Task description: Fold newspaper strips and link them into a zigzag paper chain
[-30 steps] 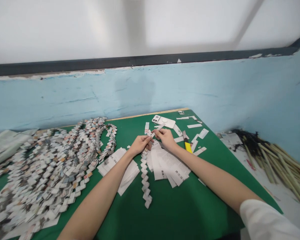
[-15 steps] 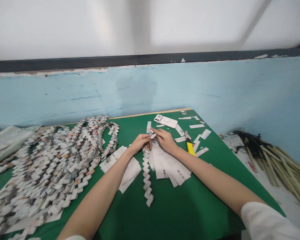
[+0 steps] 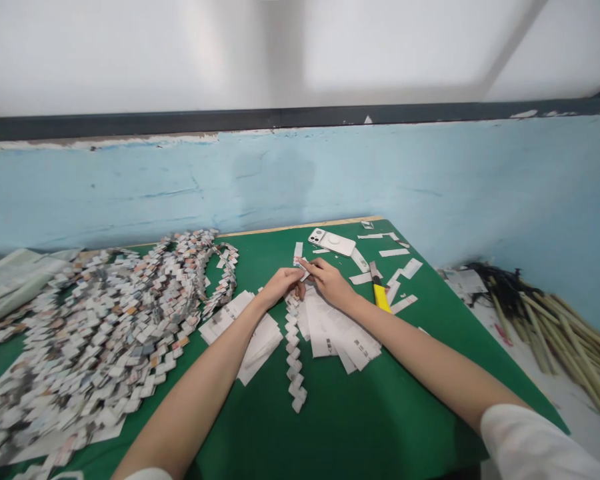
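Note:
A zigzag chain of folded paper (image 3: 295,363) hangs down the green table from beneath my hands, toward me. My left hand (image 3: 281,285) is closed around the upper end of this chain. Pinched between the fingers of my right hand (image 3: 327,280) is a small folded paper strip (image 3: 306,272), close against my left fingertips. Exactly how the strip meets the chain is hidden by the fingers. Printed paper slips lie in a left pile (image 3: 260,347) under my left forearm and in a fanned right pile (image 3: 337,333) below my right hand.
A large heap of folded paper chains (image 3: 115,327) covers the table's left side, beside folded newspaper (image 3: 15,280). A white phone (image 3: 332,241), a yellow-handled cutter (image 3: 381,293) and loose strips (image 3: 394,253) lie to the right. Bamboo sticks (image 3: 565,333) rest beyond the table's right edge.
My right fingers have drawn in toward my left fingertips and closed over the small strip. The chain and the other things on the table stay in place.

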The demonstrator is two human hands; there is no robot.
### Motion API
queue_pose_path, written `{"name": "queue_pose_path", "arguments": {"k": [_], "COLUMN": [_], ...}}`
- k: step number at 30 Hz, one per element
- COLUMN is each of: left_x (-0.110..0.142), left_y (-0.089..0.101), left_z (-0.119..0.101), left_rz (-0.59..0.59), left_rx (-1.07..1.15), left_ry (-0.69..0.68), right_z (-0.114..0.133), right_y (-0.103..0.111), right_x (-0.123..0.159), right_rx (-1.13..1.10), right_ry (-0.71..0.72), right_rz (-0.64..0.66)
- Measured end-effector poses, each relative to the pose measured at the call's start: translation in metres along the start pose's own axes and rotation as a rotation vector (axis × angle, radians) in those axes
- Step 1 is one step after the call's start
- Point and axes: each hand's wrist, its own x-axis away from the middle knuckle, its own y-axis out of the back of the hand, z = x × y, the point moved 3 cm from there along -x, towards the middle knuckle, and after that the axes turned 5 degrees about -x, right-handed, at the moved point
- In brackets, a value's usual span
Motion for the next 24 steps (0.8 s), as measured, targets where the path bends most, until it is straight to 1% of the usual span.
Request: {"name": "queue_pose_path", "arguments": {"k": [2, 4, 7, 8, 11, 14, 17, 19, 24], "left_x": [0.0, 0.0, -0.001, -0.001, -0.001, 0.0, 0.0, 0.0, -0.001], "left_y": [-0.001, -0.001, -0.001, -0.001, -0.002, -0.004, -0.005, -0.005, -0.006], "left_z": [-0.001, -0.002, -0.001, -0.001, -0.003, -0.006, -0.008, -0.007, -0.004], "left_rz": [0.003, 0.002, -0.017, -0.022, -0.017, 0.005, 0.005, -0.005, -0.006], "left_rx": [-0.057, -0.089, -0.1, -0.102, -0.123, -0.194, -0.259, -0.263, -0.256], "left_ry": [0.005, -0.002, -0.022, -0.03, -0.046, -0.075, -0.124, -0.142, -0.122], "right_z": [0.0, 0.001, -0.001, -0.002, -0.005, -0.007, -0.007, -0.007, -0.005], "right_y": [0.0, 0.0, 0.003, 0.004, 0.003, 0.002, 0.001, -0.001, 0.003], "right_x": [-0.001, -0.003, -0.007, -0.009, -0.012, -0.012, -0.011, -0.011, -0.012], "right_rx": [-0.018, -0.069, -0.21, -0.276, -0.482, -0.555, -0.522, -0.54, -0.576], "right_ry": [-0.01, -0.051, -0.211, -0.273, -0.396, -0.441, -0.471, -0.48, -0.442], "right_rz": [-0.007, -0.045, -0.144, -0.157, -0.11, -0.072, -0.127, -0.146, -0.087]}}
